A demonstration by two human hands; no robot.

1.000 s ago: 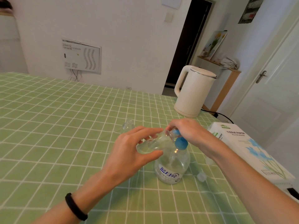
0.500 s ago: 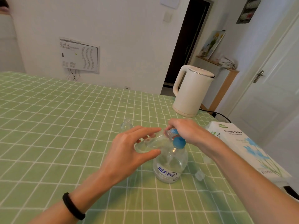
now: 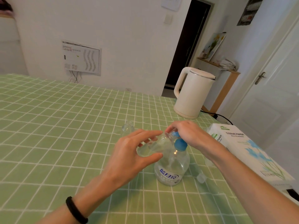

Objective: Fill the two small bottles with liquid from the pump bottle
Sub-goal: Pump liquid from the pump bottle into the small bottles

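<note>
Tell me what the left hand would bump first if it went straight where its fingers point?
Likely the blue pump top, just past the small bottle the left hand holds, under the right hand. Depth unclear.

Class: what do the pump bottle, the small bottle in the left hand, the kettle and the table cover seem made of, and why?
The pump bottle: clear glossy plastic, likely; the checks show through it. The small bottle: clear too, probably plastic. The kettle: smooth cream shell, probably plastic, with a shiny metal-looking rim. The table cover: green checked sheet, faintly wrinkled; cloth or vinyl, unclear.
</note>
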